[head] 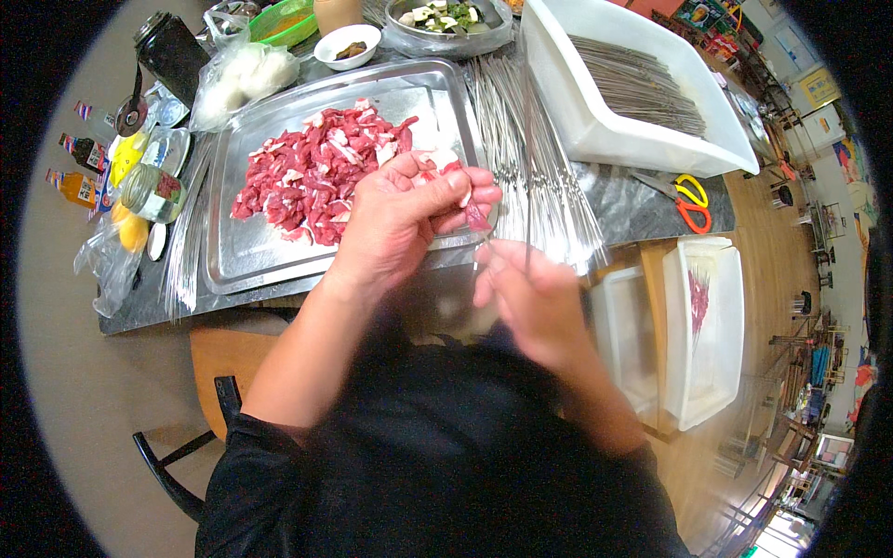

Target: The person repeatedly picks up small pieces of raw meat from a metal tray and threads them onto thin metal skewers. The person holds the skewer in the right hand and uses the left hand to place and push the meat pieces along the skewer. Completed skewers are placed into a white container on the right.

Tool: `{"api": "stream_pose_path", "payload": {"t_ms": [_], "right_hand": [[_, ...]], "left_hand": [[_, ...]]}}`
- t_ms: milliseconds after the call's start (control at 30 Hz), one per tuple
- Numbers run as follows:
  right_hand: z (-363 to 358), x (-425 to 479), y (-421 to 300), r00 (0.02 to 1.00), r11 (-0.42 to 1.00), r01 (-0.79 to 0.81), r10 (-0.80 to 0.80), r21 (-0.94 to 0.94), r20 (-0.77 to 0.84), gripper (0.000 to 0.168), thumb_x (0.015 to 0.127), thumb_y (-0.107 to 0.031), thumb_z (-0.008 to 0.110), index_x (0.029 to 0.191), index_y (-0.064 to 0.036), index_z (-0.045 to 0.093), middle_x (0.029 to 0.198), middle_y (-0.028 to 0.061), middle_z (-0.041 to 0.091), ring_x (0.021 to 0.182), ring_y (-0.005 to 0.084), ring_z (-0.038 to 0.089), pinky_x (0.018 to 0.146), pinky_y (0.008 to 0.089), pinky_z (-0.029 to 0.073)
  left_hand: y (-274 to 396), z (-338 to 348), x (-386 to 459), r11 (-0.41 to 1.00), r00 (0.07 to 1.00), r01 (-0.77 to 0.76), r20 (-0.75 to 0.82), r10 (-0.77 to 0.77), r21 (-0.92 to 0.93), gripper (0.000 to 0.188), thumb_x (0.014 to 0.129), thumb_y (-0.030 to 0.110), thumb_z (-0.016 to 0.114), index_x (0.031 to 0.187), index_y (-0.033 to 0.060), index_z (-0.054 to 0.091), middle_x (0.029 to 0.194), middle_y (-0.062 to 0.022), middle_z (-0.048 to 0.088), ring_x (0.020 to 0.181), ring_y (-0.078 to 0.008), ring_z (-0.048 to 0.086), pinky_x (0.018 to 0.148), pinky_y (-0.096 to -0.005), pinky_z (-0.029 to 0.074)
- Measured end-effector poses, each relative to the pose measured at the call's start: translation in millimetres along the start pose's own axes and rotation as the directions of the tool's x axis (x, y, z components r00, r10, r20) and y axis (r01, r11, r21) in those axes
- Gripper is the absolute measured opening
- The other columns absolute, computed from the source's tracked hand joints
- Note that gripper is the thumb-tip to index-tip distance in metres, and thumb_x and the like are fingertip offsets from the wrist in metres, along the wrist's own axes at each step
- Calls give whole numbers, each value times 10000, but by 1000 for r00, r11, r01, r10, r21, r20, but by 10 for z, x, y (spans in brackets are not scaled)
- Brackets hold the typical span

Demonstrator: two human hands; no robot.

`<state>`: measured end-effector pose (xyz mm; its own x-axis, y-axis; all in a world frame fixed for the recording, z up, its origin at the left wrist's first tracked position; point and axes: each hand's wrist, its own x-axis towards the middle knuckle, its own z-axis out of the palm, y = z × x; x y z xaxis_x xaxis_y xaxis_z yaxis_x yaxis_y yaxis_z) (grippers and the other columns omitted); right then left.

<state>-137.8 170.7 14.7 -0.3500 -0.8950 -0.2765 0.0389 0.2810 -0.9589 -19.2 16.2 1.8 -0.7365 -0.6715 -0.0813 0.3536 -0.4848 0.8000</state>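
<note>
My left hand (411, 202) is raised over the right edge of a metal tray (230, 258), with small pieces of raw meat (476, 216) between its thumb and fingers. Just below and to the right, my right hand (534, 293) is blurred and closed around a thin metal skewer, whose tip end meets the meat. A heap of cut raw meat (321, 174), red with white fat, lies on the tray. Many metal skewers (513, 146) are spread on the table right of the tray, and another bundle (188, 230) lies to its left.
A white plastic bin (628, 150) of skewers stands at the back right, near scissors (687, 202). A lower white bin (704, 376) holds meat skewers. Bowls, a plastic bag (244, 77), a glass jar (153, 194) and bottles stand behind and left. A chair (230, 363) is at the left.
</note>
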Motion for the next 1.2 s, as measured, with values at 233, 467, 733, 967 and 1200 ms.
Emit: {"api": "stream_pose_path", "payload": {"t_ms": [233,467,733,967,1200], "right_hand": [[30,80,-97,996,986,88,-91,-142,-14,213,1021,-136,504,1065,5,658,719,15,667,549,58,480,512,253,408],[68,166,-129,998,997,66,-66,-46,-11,207,1028,-139,511,1070,5,654,723,9,666,544,50,470,512,245,403],[-89,34,-127,992,997,-13,4,-73,-123,228,1016,-142,516,1111,8,658,734,3,674,536,39,435,503,223,376],[-330,-67,18,995,999,23,-26,-28,-94,231,992,-173,564,1112,2,655,762,-11,675,550,11,416,505,193,317],[-325,-140,106,998,999,34,-35,-30,-45,252,1030,-193,529,1129,7,645,763,-2,677,549,24,437,515,207,357]], "left_hand": [[26,21,32,1000,1000,-1,-16,1,-29,198,964,60,673,1088,-63,580,1094,-239,698,997,-325,727,858,-379,618],[-26,-3,-6,999,999,-29,20,30,-15,273,979,136,666,1189,-19,587,1172,-209,687,1067,-291,699,900,-378,580],[288,-115,-10,983,968,-179,-173,183,39,297,1036,120,543,1263,-72,532,1327,-255,604,1188,-360,643,999,-429,559],[819,-233,-92,631,959,-89,-104,263,771,195,1023,158,605,1026,-28,665,844,-86,730,635,-129,666,570,-236,537],[658,-174,-8,-341,780,-562,620,87,754,144,820,83,667,914,-24,683,878,-184,692,817,-386,671,754,-423,539]]}}
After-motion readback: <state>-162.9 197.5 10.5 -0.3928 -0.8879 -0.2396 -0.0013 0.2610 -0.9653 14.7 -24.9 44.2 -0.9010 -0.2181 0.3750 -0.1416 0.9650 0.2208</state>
